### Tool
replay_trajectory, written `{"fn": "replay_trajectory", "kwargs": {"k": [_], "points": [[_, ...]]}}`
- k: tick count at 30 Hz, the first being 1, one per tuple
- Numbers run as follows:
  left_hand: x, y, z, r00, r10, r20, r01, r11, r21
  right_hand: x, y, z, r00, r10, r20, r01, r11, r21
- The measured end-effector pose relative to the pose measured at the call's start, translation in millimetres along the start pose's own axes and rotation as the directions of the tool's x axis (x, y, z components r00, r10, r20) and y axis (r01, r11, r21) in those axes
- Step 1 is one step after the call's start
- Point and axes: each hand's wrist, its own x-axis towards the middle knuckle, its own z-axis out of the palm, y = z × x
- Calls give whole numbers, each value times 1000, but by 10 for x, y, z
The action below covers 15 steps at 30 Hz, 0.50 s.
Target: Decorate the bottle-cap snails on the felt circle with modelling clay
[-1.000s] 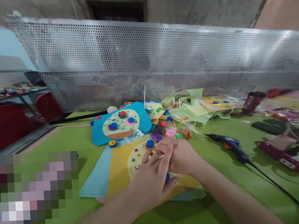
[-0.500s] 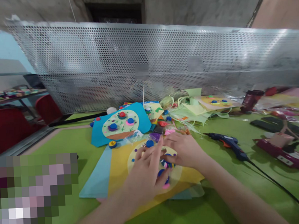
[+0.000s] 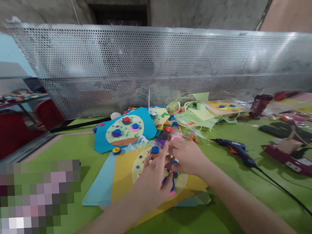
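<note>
Before me lies a yellow card (image 3: 122, 178) bearing a pale round panel (image 3: 181, 186) with blue bottle caps and small coloured dots. My left hand (image 3: 154, 176) rests over the panel, index finger stretched out and thumb apart, close to a lower blue cap (image 3: 168, 183). From the other side my right hand (image 3: 188, 156) bends its fingers inward by the left fingertips; whatever they pinch is hidden. Another blue cap (image 3: 155, 150) sits just beyond my left fingers. Under the yellow card, a light blue sheet (image 3: 99, 186) sticks out to the left.
A finished-looking blue card (image 3: 149, 122) with caps lies behind. A loose blue-and-yellow cap (image 3: 116, 150) is left of it. Clay packets (image 3: 168, 129) and paper strips (image 3: 197, 111) lie at the back. To the right are a glue gun (image 3: 234, 147) with cord and a maroon power strip (image 3: 291, 158).
My right hand has drawn back slightly from over the left one, uncovering caps on the panel. Its fingers have curled inward, and my left thumb has bent toward the lower blue cap.
</note>
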Motion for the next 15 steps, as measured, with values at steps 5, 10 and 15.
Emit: {"fn": "replay_trajectory", "kwargs": {"k": [5, 10, 15], "points": [[-14, 27, -37, 1000, 9, 26, -8, 999, -31, -18, 7, 9, 1000, -20, -18, 20, 1000, -17], [-15, 19, -44, 999, 14, 31, -14, 1000, 25, -15, 8, 2, 998, -41, -40, 39, 998, -43], [-17, -1, -33, 996, 75, 39, -78, 993, 88, -20, -2, -8, 996, -71, -60, 67, 996, -63]]}}
